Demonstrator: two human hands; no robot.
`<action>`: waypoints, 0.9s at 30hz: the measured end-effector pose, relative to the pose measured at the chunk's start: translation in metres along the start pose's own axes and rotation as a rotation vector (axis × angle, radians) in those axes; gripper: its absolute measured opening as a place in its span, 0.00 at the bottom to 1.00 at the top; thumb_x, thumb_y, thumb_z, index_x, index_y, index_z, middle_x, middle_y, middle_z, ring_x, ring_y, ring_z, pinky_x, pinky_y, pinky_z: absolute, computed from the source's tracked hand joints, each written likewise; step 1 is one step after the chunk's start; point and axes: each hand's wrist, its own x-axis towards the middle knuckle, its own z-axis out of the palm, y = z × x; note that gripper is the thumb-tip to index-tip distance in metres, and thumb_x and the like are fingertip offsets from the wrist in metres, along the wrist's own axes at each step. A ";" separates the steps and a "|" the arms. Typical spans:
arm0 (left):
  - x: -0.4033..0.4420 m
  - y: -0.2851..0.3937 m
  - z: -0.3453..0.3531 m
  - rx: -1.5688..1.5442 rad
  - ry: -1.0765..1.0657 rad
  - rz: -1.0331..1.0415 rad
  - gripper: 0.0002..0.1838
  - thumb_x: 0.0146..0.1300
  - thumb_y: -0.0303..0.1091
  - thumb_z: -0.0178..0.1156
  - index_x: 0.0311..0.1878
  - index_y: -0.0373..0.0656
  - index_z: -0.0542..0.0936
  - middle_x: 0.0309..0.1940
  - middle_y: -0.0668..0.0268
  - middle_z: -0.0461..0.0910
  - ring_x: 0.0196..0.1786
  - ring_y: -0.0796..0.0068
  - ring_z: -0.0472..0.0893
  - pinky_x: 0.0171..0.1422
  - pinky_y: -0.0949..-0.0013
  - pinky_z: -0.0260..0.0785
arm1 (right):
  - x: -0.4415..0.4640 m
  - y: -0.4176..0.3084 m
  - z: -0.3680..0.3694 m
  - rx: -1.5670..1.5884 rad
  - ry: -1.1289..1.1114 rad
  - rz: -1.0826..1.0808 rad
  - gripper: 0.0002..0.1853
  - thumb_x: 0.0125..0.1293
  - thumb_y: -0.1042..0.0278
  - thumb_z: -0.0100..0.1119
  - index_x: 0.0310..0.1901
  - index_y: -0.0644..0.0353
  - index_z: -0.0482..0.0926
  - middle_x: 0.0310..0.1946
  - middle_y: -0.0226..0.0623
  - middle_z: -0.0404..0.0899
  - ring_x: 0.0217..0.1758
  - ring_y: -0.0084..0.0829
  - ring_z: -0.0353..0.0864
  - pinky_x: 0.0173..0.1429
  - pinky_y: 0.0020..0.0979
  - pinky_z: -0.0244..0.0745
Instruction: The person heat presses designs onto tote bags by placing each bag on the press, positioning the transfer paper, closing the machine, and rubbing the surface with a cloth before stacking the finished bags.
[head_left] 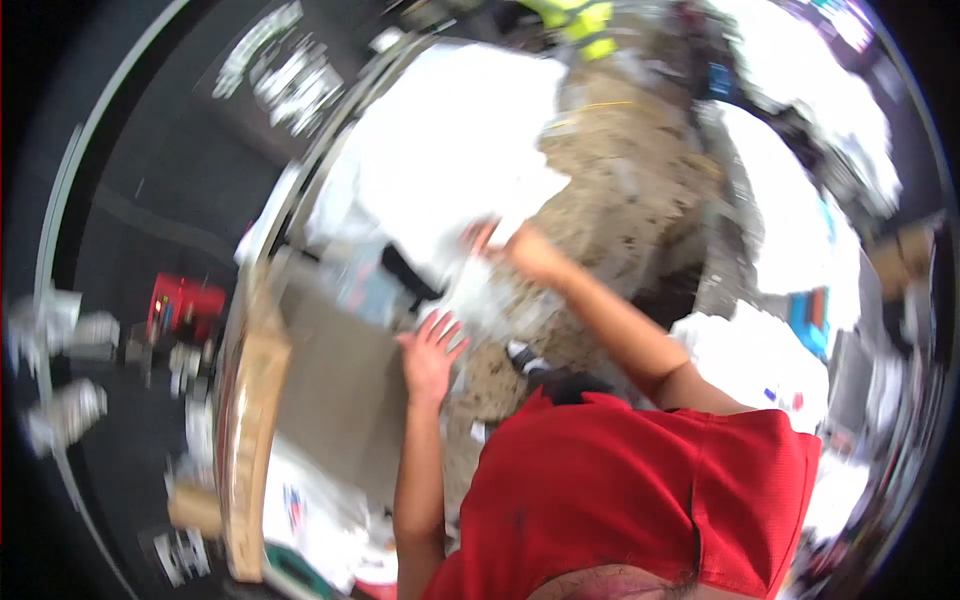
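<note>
A large, glaring white sheet-like thing (450, 130), perhaps a plastic bag or sack, covers the far part of a bench along the left side. My right hand (505, 245) is at its near edge with the fingers curled round the white material. Motion blur softens that grip. My left hand (430, 362), fingers spread and holding nothing, is by the near side of the white thing, beside the brown-grey bench top (340, 375). A black strip-like object (408, 272) lies between the white material and some clear plastic (365, 290).
A cardboard-edged panel (255, 430) borders the bench on the left. White sacks (760, 365) stand to my right. The dirty floor (630, 190) stretches ahead, where a person in a yellow high-visibility garment (585, 25) is partly visible. A red case (185, 308) is at the left.
</note>
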 end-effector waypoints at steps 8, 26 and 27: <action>0.088 -0.044 0.007 0.388 0.163 -0.074 0.22 0.73 0.26 0.53 0.68 0.32 0.68 0.64 0.52 0.74 0.66 0.50 0.75 0.70 0.45 0.68 | -0.234 0.001 0.023 0.842 -0.056 0.747 0.16 0.67 0.57 0.68 0.49 0.57 0.81 0.50 0.37 0.84 0.49 0.30 0.81 0.58 0.34 0.76; -0.222 -0.008 -0.062 1.218 0.554 0.402 0.20 0.67 0.39 0.66 0.53 0.33 0.80 0.43 0.56 0.86 0.45 0.69 0.83 0.53 0.65 0.74 | -0.096 0.046 0.091 0.786 -0.269 0.761 0.21 0.66 0.68 0.66 0.58 0.65 0.78 0.50 0.35 0.84 0.53 0.30 0.83 0.60 0.34 0.76; -0.243 -0.014 -0.070 1.184 0.625 0.401 0.20 0.67 0.39 0.66 0.53 0.33 0.80 0.43 0.56 0.86 0.45 0.69 0.83 0.53 0.65 0.74 | -0.092 0.044 0.103 0.649 -0.338 0.731 0.19 0.65 0.67 0.67 0.56 0.64 0.80 0.46 0.33 0.85 0.47 0.28 0.83 0.52 0.31 0.76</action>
